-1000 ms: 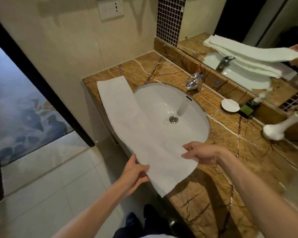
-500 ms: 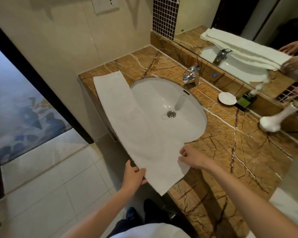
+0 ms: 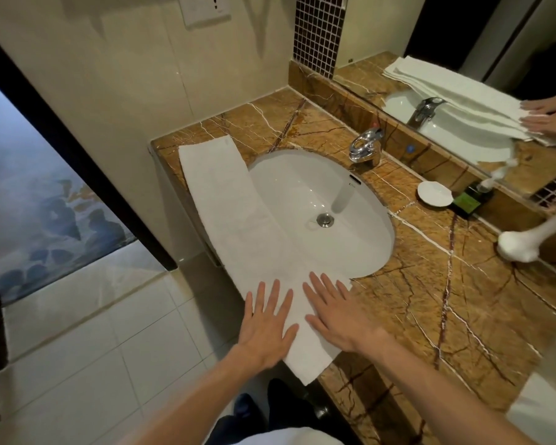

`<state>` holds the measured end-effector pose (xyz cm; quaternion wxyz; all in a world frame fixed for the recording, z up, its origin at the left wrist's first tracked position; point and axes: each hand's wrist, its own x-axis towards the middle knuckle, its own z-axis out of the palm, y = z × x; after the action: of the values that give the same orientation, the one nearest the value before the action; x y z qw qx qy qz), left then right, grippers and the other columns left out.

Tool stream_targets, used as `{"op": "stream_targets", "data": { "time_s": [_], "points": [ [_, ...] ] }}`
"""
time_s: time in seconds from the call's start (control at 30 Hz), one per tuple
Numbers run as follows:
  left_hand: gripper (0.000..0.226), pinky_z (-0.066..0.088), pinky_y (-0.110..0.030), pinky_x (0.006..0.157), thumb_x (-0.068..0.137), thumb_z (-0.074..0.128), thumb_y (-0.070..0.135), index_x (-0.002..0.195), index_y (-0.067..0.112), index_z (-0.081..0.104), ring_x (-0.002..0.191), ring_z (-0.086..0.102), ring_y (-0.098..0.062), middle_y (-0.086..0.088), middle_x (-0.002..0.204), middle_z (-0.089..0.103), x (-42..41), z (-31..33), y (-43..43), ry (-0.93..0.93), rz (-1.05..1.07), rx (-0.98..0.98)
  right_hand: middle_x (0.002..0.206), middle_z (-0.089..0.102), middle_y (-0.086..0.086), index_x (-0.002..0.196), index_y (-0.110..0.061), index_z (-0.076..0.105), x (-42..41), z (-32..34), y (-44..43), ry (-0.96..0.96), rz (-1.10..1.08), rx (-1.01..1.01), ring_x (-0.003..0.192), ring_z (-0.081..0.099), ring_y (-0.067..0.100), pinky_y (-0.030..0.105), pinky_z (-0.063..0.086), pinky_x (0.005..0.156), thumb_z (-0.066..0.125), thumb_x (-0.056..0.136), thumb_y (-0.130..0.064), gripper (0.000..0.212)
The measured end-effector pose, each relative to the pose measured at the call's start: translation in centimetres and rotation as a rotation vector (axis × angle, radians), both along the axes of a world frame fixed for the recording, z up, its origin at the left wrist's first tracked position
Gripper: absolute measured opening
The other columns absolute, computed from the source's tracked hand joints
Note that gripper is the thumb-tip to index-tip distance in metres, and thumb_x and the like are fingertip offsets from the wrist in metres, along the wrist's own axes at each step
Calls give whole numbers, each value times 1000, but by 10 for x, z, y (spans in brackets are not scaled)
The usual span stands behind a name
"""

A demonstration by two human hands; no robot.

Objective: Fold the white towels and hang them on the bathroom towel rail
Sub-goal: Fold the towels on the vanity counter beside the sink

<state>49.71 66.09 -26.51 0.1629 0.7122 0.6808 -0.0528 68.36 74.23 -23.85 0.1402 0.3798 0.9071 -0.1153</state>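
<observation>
Pressing flat on the white towel (image 3: 238,226), both hands lie side by side with straight, spread fingers: the left hand (image 3: 267,329) on the near left part and the right hand (image 3: 341,322) just beside it, neither one gripping the cloth. The towel is a long narrow strip, it seems already folded lengthwise, and it lies along the front left edge of the marble counter (image 3: 446,316), with its right edge hanging over the rim of the sink basin (image 3: 360,239) and its near corner sticking out past the counter edge. I judge the folding to be about halfway: the strip is being smoothed, the crosswise folds are not yet made, and the hanging is all left, because no towel rail is in this view. In the basin I see only the drain (image 3: 325,220) and no standing water. A small white dish (image 3: 434,194) near the faucet (image 3: 366,149) seems to hold nothing.
</observation>
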Motion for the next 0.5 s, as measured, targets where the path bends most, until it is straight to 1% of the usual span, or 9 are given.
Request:
{"op": "stream_targets", "data": {
  "time_s": [0.1,0.2,0.27,0.33,0.4,0.47,0.5],
  "points": [
    [64,-22,-50,111,91,0,62,135,33,-36,136,-36,-29,-2,151,-33,-1,1,4,15,-18,-13,154,-27,1,151,-24,-16,2,-4,4,-10,11,-2,142,-26,22,42,-14,116,10,98,-57,67],
    [64,-23,-50,111,93,3,61,139,32,-31,137,-35,-31,-3,150,-33,6,4,10,10,-20,-28,155,-27,-1,151,-25,-16,7,-7,11,-22,11,9,143,-25,21,42,-15,115,9,98,-57,67],
    [65,-23,-52,111,94,5,60,143,29,-26,138,-32,-33,-4,151,-32,12,6,14,2,-19,-42,155,-25,-2,152,-25,-14,11,-8,17,-16,1,10,145,-22,22,41,-15,114,9,98,-54,65],
    [66,-24,-52,110,95,6,59,144,29,-25,139,-30,-35,-6,152,-31,17,7,17,-5,-27,-47,157,-23,-3,153,-25,-10,12,-8,21,-6,-17,1,146,-18,22,40,-13,114,12,99,-49,63],
    [66,-25,-53,110,95,7,59,144,29,-24,140,-28,-34,-6,152,-30,18,6,18,-16,-33,-42,161,-11,-1,155,-23,0,11,-6,22,20,-42,-9,149,-8,23,40,-7,117,15,99,-45,61],
    [66,-21,-51,111,95,7,59,148,29,-17,144,-21,-32,-7,156,-23,13,5,19,-31,-14,-34,161,13,3,152,-20,21,4,0,27,96,-72,-8,147,12,24,40,6,118,21,99,-41,57],
    [66,-18,-50,113,95,8,58,150,28,-12,145,-16,-30,-8,158,-18,8,6,21,-48,9,-27,156,26,5,146,-19,32,-2,4,31,151,-91,-13,143,24,24,39,13,115,24,98,-39,52]
  ]
}}
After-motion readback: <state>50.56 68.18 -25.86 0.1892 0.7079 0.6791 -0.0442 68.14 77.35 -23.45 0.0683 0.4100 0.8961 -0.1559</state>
